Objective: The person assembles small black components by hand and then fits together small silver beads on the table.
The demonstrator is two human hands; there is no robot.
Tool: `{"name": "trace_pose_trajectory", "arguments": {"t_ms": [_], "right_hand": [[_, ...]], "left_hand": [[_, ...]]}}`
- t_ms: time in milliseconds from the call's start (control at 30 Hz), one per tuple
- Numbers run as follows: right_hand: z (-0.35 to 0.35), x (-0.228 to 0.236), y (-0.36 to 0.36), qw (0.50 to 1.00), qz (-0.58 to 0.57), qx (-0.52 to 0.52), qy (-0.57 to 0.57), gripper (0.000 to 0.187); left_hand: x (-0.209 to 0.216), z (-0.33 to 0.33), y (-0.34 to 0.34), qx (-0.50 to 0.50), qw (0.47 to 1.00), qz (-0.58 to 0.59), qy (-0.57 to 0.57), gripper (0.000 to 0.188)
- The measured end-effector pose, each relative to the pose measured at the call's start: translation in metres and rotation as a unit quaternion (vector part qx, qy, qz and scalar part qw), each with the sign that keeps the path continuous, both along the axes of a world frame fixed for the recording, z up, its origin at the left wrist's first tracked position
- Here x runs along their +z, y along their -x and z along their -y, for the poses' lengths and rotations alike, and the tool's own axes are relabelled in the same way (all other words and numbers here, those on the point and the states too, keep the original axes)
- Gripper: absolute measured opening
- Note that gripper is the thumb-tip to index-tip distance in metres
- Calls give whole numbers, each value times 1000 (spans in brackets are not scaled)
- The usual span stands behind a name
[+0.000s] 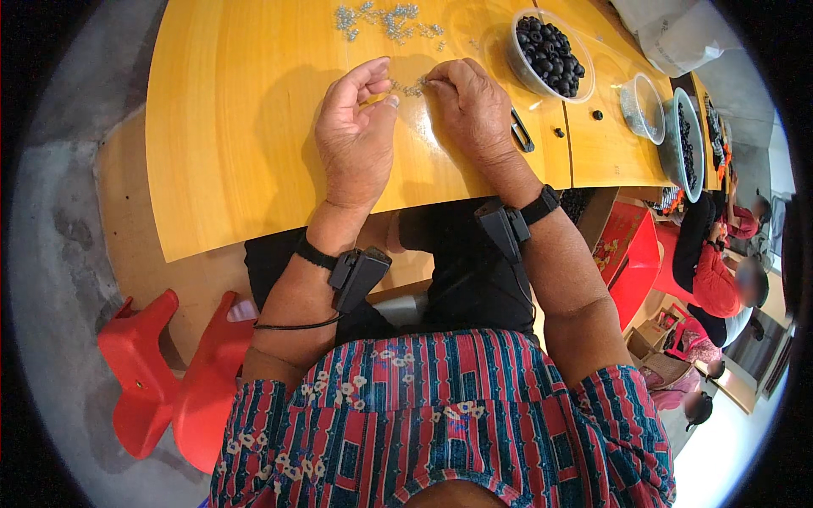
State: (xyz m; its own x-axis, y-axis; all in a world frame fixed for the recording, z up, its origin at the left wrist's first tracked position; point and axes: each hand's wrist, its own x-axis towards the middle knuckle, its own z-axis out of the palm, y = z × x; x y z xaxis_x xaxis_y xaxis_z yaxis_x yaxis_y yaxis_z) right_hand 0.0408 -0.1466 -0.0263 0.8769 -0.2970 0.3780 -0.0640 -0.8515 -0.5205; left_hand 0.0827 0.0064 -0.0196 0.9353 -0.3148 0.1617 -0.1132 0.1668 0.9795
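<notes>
Tiny metal bits [406, 88] sit left of the tub [526, 80], between two separated hands: left hand [357, 127] loosely curled, right hand [467, 106] fingertips bunched (can't tell on what). Probably featherlight, stiff, slippery; I'd pinch the edges.

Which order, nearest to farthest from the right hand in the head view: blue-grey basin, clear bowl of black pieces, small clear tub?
1. Clear bowl of black pieces, just right of the right hand.
2. Small clear tub, farther right.
3. Blue-grey basin, right again, beyond the tub.
</notes>
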Motion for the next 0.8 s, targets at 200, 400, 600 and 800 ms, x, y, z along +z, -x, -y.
{"name": "trace_pose_trajectory", "arguments": {"t_ms": [200,400,600,800], "right_hand": [[2,-2,-1,1000,-7,9,2,9],[2,0,4,998,2,10,-54,12],[4,-2,-1,1000,15,6,-5,13],[-3,7,-1,1000,-22,-11,7,21]], "left_hand": [[0,-1,0,-14,1000,7,-13,35],[2,0,2,-14,1000,-4,3,35],[1,0,0,-15,1000,12,-13,36],[1,-1,0,-17,1000,0,-5,36]]}}
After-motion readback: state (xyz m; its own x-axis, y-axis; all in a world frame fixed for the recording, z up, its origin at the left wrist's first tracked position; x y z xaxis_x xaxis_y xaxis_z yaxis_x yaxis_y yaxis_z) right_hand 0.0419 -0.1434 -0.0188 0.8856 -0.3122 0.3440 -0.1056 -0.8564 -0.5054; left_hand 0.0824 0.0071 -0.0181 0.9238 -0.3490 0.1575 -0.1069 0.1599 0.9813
